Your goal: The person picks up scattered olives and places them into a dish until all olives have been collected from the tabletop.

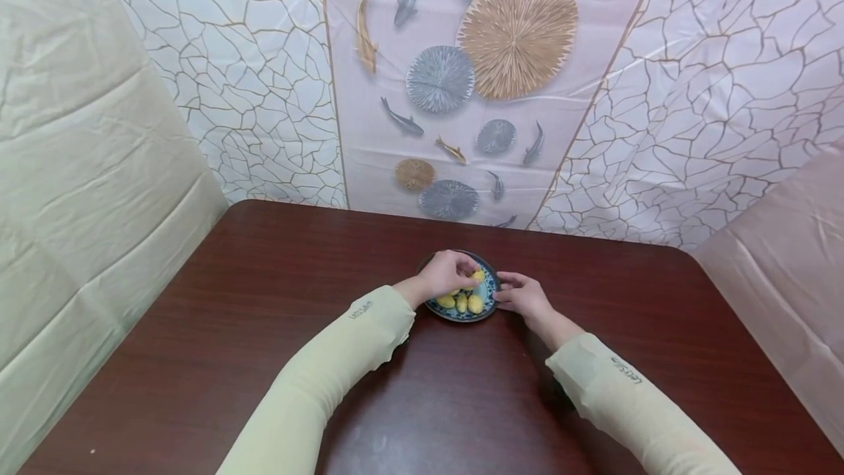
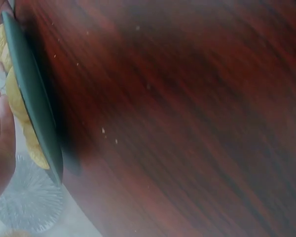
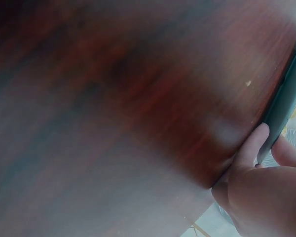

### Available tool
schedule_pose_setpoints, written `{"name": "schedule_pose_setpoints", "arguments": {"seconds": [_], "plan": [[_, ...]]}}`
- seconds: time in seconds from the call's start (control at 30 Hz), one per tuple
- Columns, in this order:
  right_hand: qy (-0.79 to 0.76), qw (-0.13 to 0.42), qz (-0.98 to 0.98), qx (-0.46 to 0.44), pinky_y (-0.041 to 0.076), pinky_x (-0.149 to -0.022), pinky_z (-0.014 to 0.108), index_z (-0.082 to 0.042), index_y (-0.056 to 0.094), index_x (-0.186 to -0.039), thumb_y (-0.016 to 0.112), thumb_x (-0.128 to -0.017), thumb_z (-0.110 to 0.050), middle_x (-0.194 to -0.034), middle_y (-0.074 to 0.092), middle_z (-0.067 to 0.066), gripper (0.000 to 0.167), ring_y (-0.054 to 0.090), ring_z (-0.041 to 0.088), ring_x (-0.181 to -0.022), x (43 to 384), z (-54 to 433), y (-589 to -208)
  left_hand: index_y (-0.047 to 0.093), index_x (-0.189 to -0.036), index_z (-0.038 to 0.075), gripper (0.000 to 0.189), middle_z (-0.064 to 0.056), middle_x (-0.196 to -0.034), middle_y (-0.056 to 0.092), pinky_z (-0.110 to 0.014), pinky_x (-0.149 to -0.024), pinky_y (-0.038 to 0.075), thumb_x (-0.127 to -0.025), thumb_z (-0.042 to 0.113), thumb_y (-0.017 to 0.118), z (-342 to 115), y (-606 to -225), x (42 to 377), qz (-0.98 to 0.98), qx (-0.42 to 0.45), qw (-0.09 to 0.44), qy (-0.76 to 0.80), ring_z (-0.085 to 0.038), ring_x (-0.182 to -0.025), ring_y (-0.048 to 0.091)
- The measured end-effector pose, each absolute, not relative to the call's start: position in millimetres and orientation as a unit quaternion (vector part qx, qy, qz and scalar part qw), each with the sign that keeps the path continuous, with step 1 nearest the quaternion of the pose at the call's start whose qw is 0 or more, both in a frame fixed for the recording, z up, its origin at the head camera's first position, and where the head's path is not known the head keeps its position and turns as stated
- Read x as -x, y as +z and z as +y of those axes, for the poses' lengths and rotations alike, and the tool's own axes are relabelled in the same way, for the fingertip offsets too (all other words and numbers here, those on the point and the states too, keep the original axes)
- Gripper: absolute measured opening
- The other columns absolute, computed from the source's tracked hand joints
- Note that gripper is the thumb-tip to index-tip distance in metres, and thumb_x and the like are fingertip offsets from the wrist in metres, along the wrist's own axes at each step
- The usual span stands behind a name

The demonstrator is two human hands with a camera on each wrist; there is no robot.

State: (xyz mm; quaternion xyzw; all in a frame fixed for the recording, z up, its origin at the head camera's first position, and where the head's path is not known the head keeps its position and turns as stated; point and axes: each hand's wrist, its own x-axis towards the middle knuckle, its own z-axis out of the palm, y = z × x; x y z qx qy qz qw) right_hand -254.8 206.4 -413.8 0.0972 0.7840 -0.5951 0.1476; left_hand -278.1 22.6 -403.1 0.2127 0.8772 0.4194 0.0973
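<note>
A round plate (image 1: 468, 319) with a blue-patterned inside and a dark rim stands toward the far side of the table. Several small yellow lemon-like fruits (image 1: 461, 303) lie on it, mostly along its near side. My left hand (image 1: 443, 274) reaches over the plate from the left and pinches one yellow fruit (image 1: 478, 277) at its fingertips. In the left wrist view, that fruit shows only at the picture's edge. From the right, my right hand (image 1: 525, 297) holds the plate's rim, its thumb (image 3: 254, 143) and a finger (image 3: 286, 152) on either side of the edge.
The dark reddish-brown table (image 1: 422, 402) has a glossy wood-grain top. Tiny pale crumbs (image 2: 103, 131) dot its surface. A patterned cloth (image 1: 435, 138) with fish and discs hangs behind the far edge, and pale cloth (image 1: 86, 189) drapes at the left side.
</note>
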Motion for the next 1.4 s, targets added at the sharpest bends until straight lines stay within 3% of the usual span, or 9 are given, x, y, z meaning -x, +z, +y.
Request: {"name": "schedule_pose_setpoints", "arguments": {"seconds": [0.4, 0.53, 0.7, 1.07, 1.4], "plan": [[-0.606, 0.150, 0.776, -0.090, 0.055, -0.071, 0.023, 0.004, 0.042, -0.136, 0.057, -0.087, 0.005, -0.098, 0.053, 0.008, 0.052, 0.059, 0.005, -0.072, 251.5, 206.3, -412.8, 0.068, -0.110, 0.012, 0.028, -0.002, -0.103, 0.071, -0.024, -0.087, 0.048, -0.085, 0.026, 0.068, 29.1, -404.0, 273.2, 0.900, -0.232, 0.084, 0.358, -0.013, -0.098, 0.064], [-0.609, 0.150, 0.774, -0.088, 0.054, -0.071, 0.023, 0.005, 0.041, -0.136, 0.057, -0.087, 0.006, -0.097, 0.053, 0.008, 0.052, 0.059, 0.005, -0.071, 251.5, 205.8, -412.1, 0.069, -0.108, 0.015, 0.027, 0.002, -0.102, 0.071, -0.029, -0.094, 0.041, -0.085, 0.028, 0.068, 28.9, -406.1, 273.6, 0.912, -0.232, 0.063, 0.332, -0.010, -0.098, 0.063], [-0.610, 0.149, 0.774, -0.082, 0.054, -0.070, 0.022, 0.005, 0.041, -0.136, 0.056, -0.087, 0.006, -0.096, 0.054, 0.008, 0.052, 0.059, 0.005, -0.071, 251.9, 205.3, -412.9, 0.070, -0.105, 0.021, 0.024, 0.009, -0.099, 0.072, -0.032, -0.091, 0.036, -0.085, 0.034, 0.068, 30.5, -410.6, 274.8, 0.927, -0.236, 0.042, 0.288, -0.006, -0.099, 0.062], [-0.609, 0.148, 0.774, -0.087, 0.055, -0.070, 0.023, 0.005, 0.041, -0.136, 0.057, -0.086, 0.006, -0.095, 0.055, 0.007, 0.052, 0.060, 0.005, -0.070, 253.0, 203.8, -413.8, 0.070, -0.104, 0.025, 0.023, 0.013, -0.101, 0.071, -0.035, -0.093, 0.033, -0.088, 0.039, 0.063, 33.4, -409.3, 271.3, 0.939, -0.245, 0.057, 0.235, -0.013, -0.108, 0.054], [-0.603, 0.155, 0.778, -0.086, 0.054, -0.072, 0.023, 0.006, 0.039, -0.137, 0.055, -0.088, 0.005, -0.101, 0.058, 0.011, 0.052, 0.060, 0.005, -0.075, 252.1, 206.1, -413.1, 0.070, -0.107, 0.021, 0.024, 0.010, -0.104, 0.071, -0.035, -0.094, 0.034, -0.089, 0.034, 0.062, 31.5, -405.4, 272.3, 0.931, -0.243, 0.046, 0.267, -0.010, -0.106, 0.059]]}}
